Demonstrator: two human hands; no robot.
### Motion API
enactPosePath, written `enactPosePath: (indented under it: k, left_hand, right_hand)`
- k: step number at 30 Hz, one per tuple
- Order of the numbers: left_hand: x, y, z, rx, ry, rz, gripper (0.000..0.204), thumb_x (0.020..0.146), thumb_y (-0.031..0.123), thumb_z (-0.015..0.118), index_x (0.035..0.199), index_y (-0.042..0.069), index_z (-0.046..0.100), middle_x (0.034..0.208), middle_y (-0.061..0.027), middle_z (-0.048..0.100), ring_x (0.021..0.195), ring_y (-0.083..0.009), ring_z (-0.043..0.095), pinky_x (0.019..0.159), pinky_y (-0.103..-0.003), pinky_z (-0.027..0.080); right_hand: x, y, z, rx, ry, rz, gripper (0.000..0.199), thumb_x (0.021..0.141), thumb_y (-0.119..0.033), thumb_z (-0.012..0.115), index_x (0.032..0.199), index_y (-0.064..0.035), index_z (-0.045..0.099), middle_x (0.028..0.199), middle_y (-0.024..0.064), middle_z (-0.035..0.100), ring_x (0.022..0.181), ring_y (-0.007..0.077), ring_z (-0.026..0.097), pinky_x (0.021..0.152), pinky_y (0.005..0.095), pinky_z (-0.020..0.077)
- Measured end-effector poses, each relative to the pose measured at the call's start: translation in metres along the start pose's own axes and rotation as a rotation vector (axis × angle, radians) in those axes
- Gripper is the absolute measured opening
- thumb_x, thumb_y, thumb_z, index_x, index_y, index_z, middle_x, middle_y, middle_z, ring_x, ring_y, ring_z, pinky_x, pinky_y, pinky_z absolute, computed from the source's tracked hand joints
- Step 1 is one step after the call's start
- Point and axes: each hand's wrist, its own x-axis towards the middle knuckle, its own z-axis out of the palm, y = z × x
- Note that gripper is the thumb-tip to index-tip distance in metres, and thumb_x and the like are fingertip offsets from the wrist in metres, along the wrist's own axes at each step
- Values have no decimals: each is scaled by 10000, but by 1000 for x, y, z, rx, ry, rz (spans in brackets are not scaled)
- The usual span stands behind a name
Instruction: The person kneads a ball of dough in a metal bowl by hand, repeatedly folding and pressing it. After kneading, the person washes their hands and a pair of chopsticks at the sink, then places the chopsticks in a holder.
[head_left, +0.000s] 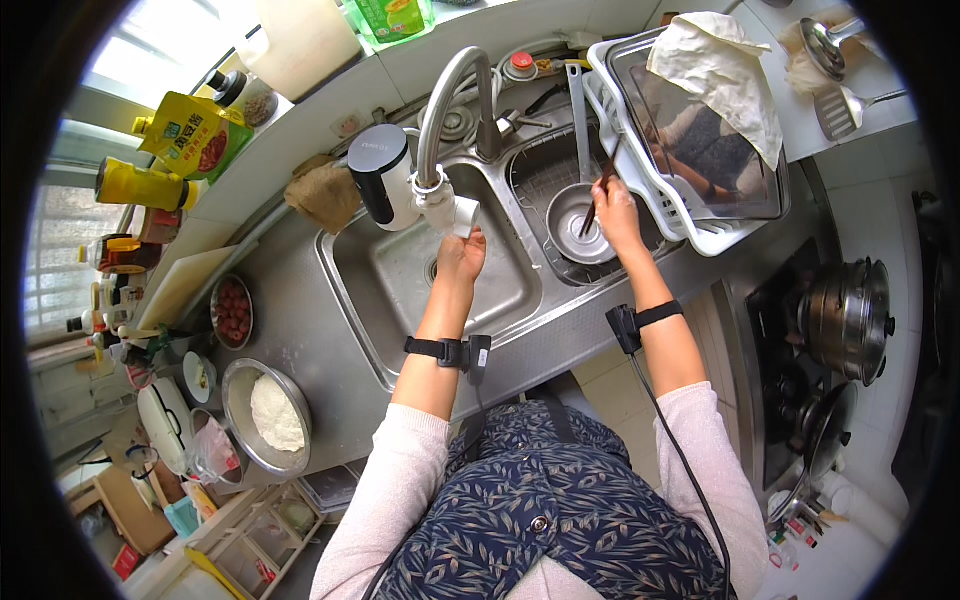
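My left hand (462,258) is raised over the left basin of the steel sink (395,325). Its curled fingers are on the white side piece (466,214) of a water filter (436,203) fitted to the tap (432,115). Dark chopsticks (589,219) are in my right hand (620,214), their tips pointing down into a small metal saucepan (569,240). That pan sits in the right basin, its long handle (579,115) leaning toward the back wall. Each wrist wears a black strap with a small box.
A white dish rack (710,235) with a cloth (715,75) on its cover stands right of the sink. Left on the counter are a bowl of dough (305,452) and a bowl of red fruit (250,335). Pots (848,320) stand on the stove at the right.
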Motion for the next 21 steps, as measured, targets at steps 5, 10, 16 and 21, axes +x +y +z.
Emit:
enactPosePath:
  k: [5,10,16,21]
  left_hand:
    - [-17,5,12,79,67,53,458,979,397,226,1230,93,460,1242,-107,570,1237,-290,482,1076,-440,278]
    - [-27,13,15,91,46,126,457,981,383,224,1281,97,417,1282,-132,525,1226,-306,486,1053,-437,322]
    - [-24,12,-2,98,-178,118,314,962,396,422,1056,128,555,1012,10,614,901,-169,588,787,-326,480]
    - [-30,48,-6,218,-368,-215,254,901,346,591,827,103,575,736,-4,633,622,-138,602,587,-262,513]
  right_hand:
    - [2,31,32,-113,-335,116,195,817,-219,654,882,-36,635,879,187,646,916,370,609,775,463,475]
    - [-3,-3,34,-399,-135,61,444,826,-201,658,1196,-23,488,1086,197,544,1006,394,559,811,452,485]
    - [-36,-115,128,1805,-894,848,348,951,-255,478,1189,-5,519,1034,118,616,910,239,620,828,360,530]
    - [-70,-143,179,1465,-737,863,281,960,-251,460,1154,-55,510,882,58,583,748,182,603,669,337,534]
